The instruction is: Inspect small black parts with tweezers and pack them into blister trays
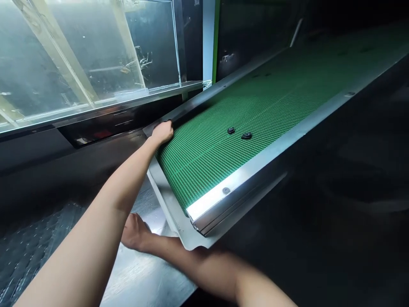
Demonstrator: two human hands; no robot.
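From where I sit, I see my left hand [162,132] stretched far forward, its fingers curled over the far side rail [188,110] of the green belt [255,115], closed on the metal edge near the belt's lower end. That grip looks to me like a brace: the arm is nearly straight, so holding the rail gives the body something to lean on while the other arm goes low.

My right hand [134,232] is down under the near corner of the conveyor, resting on the shiny metal floor plate [140,273] just beside the curved end guard [179,226]. Its fingers are tucked out of sight beneath the guard (I cannot tell how far they are spread, or whether they have hold of anything). The forearm crosses below the near rail [255,175], which I take to be the only way into that gap.

The belt slopes up and away to the right between its two bright rails. Two small black pieces [239,133] lie on it, close together and well apart from either hand. To the left a clear panel [89,55] stands behind a metal ledge, with a few bits of debris showing through it.
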